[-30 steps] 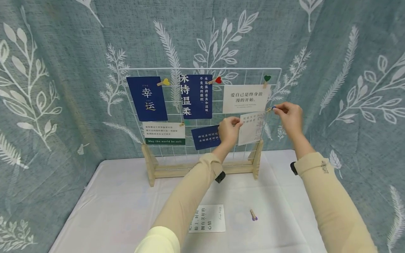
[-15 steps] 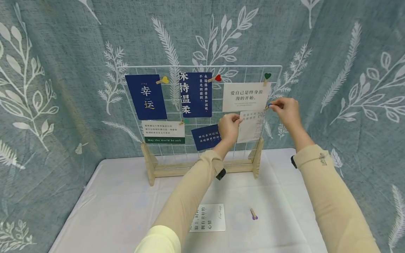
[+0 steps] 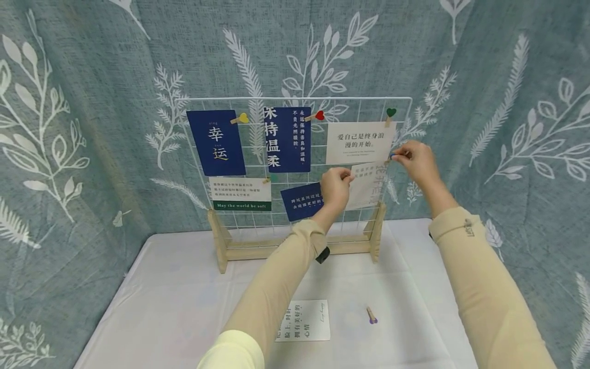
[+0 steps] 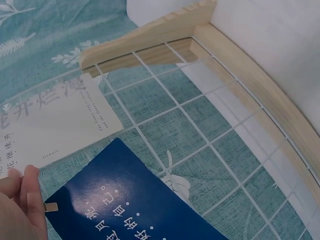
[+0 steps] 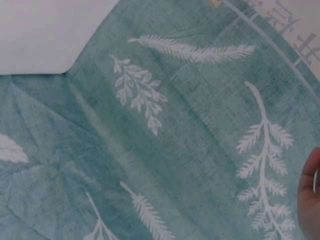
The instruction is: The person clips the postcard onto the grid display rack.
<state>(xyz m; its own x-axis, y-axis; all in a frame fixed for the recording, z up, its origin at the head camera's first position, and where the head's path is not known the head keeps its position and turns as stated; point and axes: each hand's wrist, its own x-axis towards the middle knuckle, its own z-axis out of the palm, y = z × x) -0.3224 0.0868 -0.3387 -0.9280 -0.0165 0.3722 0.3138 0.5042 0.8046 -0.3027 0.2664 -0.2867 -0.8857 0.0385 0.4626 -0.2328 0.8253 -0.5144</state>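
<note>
My left hand (image 3: 335, 190) pinches the upper left corner of a white card (image 3: 363, 188) with grey lettering, held against the white wire grid at its lower right. The same card (image 4: 55, 120) lies flat along the grid in the left wrist view. At the card's upper right corner, my right hand (image 3: 418, 161) pinches a small wooden clothespin with a blue top (image 3: 392, 156). Behind my left hand hangs a tilted dark blue card (image 3: 299, 201), partly hidden. Only the edge of my right hand (image 5: 310, 195) shows in the right wrist view, without the clothespin.
The wire grid (image 3: 295, 98) stands in a wooden base (image 3: 350, 248). Clothespins hold several other cards on it, among them a white card (image 3: 359, 142) above. On the white table (image 3: 175, 307) lie another card (image 3: 315, 320) and a purple-topped clothespin (image 3: 371, 315). A patterned curtain (image 3: 92, 154) hangs behind.
My right hand has moved slightly left and up, bringing the blue-topped clothespin to the white card's upper right corner. The left hand keeps its pinch on the card.
</note>
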